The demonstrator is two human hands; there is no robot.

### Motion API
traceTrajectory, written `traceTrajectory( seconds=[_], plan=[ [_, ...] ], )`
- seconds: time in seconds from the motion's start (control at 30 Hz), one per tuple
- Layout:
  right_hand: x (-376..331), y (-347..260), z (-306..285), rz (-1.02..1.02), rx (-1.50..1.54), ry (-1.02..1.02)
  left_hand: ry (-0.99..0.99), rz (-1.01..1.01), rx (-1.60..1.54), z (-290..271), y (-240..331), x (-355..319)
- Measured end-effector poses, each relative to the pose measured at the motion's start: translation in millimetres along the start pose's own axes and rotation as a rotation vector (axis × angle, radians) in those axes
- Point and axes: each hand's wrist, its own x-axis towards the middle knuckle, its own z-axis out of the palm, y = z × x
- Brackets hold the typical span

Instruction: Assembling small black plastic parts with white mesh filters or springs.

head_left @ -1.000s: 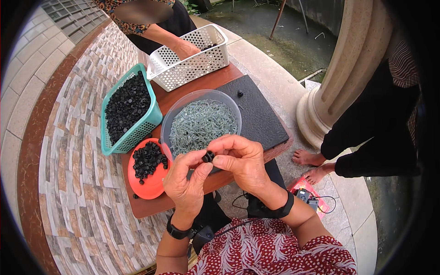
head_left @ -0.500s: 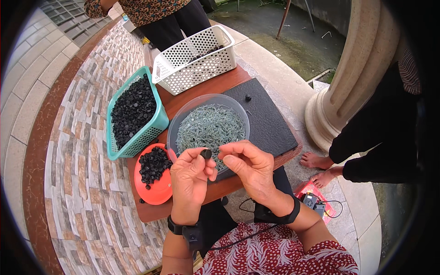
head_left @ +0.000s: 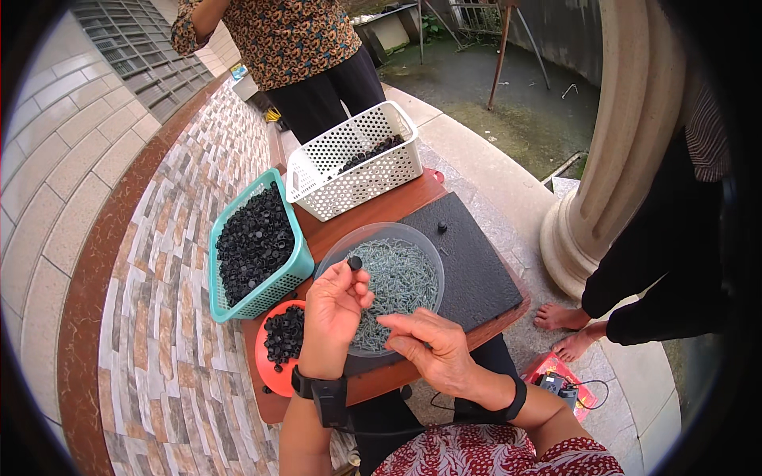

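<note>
The left hand [head_left: 333, 305] is lifting up over the near edge of the clear bowl [head_left: 421, 242], fingers curled in, thumb and forefinger pinching a small black cap [head_left: 355, 262] at their tips. The cap is sitting right above the bowl's left rim, held clear of everything below.

The right hand [head_left: 429, 349] is lying lower, just beside the left, over the bowl's near side. Its fingers are stretched out flat and pointing left, close together, the forefinger tip reaching in over the heap of grey screws [head_left: 401, 278] filling the bowl; whether it is pinching one, I cannot tell. Both wrists are wearing black bands.

The bowl is resting half on a black mat [head_left: 476, 262] lying on the wooden table [head_left: 381, 214]; one more black cap is sitting alone on the mat, near its far edge. To the left, a teal basket [head_left: 292, 274] is holding a deep load of black caps, and just in front of it an orange dish [head_left: 270, 377] is carrying a smaller pile. Beyond the bowl, a white perforated basket [head_left: 357, 178] is showing a few black pieces inside.

A person in a patterned top is standing behind the white basket, and another in dark clothes is standing barefoot at the right by a stone column [head_left: 627, 143].
</note>
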Motion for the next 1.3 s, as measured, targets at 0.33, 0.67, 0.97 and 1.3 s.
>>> traceTrajectory(
  seconds=[0.33,0.67,0.97,1.3],
  plan=[
    [-11,4,-20,0.264,0.311,0.14,-0.045,0.008,-0.017,17,3,-9],
    [-46,0,-18,0.324,0.31,0.085,0.16,0.014,-0.003,11,-10,-42],
    [-61,-12,-31,0.164,0.099,-0.051,0.123,-0.024,0.194,10,-7,-69],
    [-83,-1,-41,0.234,0.057,-0.074,0.091,0.087,0.311,23,9,-42]
  ],
)
